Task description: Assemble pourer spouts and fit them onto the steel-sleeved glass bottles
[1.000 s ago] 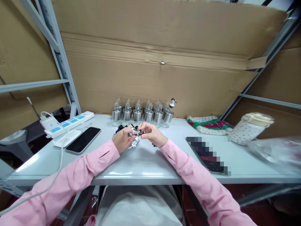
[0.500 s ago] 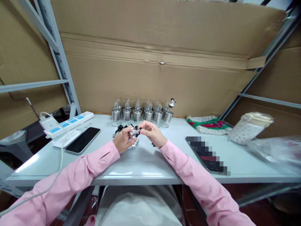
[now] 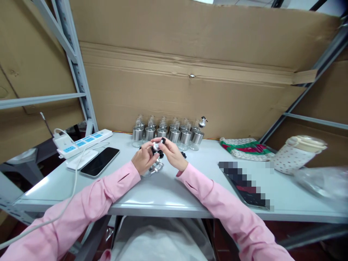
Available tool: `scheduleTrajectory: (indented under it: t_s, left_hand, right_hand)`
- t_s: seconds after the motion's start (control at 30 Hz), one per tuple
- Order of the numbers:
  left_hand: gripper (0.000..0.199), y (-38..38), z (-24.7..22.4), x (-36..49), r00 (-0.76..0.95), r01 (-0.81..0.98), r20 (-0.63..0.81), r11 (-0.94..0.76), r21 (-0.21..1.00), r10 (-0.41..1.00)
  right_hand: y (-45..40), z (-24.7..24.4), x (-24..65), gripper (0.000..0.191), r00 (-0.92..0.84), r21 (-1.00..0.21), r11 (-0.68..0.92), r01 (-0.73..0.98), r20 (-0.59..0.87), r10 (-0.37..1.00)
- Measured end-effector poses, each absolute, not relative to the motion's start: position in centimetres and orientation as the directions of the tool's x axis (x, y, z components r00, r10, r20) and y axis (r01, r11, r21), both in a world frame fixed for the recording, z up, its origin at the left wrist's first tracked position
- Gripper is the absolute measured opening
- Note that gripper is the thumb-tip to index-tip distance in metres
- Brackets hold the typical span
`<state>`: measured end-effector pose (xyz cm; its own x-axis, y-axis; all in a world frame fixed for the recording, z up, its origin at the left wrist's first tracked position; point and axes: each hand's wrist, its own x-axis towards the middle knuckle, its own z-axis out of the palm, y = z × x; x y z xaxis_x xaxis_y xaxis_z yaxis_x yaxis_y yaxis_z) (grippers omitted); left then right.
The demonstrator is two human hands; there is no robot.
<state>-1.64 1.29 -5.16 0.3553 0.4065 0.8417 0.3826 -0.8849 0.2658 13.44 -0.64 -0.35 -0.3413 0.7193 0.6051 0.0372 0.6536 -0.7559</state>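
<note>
Sleeves [image 3: 92,199]: plain pink on us
Held part [image 3: 156,146]: white and black, as we see it
Bottles [image 3: 174,136]: clear, banded in silver
Cloth [image 3: 248,148]: green, deep red and speckled white
Tumbler [image 3: 288,158]: white with dark spots, cream on top
Strip [image 3: 86,142]: white and blue
Phone [image 3: 100,162]: black, pale-edged
Table [image 3: 187,195]: pale grey-blue to us
Cardboard [image 3: 152,87]: brown

You wear a long-sleeved pink top, its left sleeve [image 3: 78,204] and right sleeve [image 3: 225,212] plain, loosely cut and matte, with soft wrinkles along the forearms and deeper folds near the elbows. Each narrows toward the wrist, where the left cuff slit [image 3: 124,178] and the right cuff slit [image 3: 191,185] show as short dark openings in the pink cloth, leaving your left hand [image 3: 141,160] and right hand [image 3: 174,155] bare. Pale grey-white lap fabric [image 3: 163,239], smooth with broad shallow folds, covers you below, a small gathered bit of pink cloth [image 3: 106,255] beside it.
</note>
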Motion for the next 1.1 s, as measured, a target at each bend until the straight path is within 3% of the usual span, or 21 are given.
scheduleTrajectory:
  t_s: [0.13,0.23,0.4,0.57,0.77,1.1]
  left_hand:
    - [0.032,0.9,-4.7,-1.3,0.396,0.359,0.866,-0.920,0.159,0.304]
    - [0.033,0.8,-4.6,-1.4,0.414,0.349,0.865,-0.927,0.137,0.284]
    - [0.034,0.8,-4.7,-1.6,0.457,0.392,0.829,-0.910,0.138,0.322]
    - [0.032,0.9,-4.9,-1.7,0.488,0.436,0.788,-0.887,0.152,0.376]
    - [0.028,0.9,-4.8,-1.8,0.512,0.440,0.765,-0.884,0.158,0.391]
    - [0.033,0.9,-4.3,-1.6,0.482,0.366,0.831,-0.925,0.098,0.278]
  right_hand:
    - [1.1,0.9,15.8,0.027,0.001,-0.678,0.695,0.240,0.716,0.698]
    - [3.4,1.5,19.5,0.015,0.282,-0.641,0.530,0.555,0.744,0.605]
    - [6.5,0.9,24.1,0.038,0.212,-0.480,0.302,0.824,0.754,0.621]
    - [7.0,0.0,24.4,0.037,0.195,-0.429,0.173,0.886,0.685,0.702]
    - [6.5,-0.2,24.4,0.023,0.287,-0.438,0.083,0.895,0.708,0.645]
    - [2.6,3.0,24.4,0.019,0.232,-0.420,0.385,0.822,0.863,0.448]
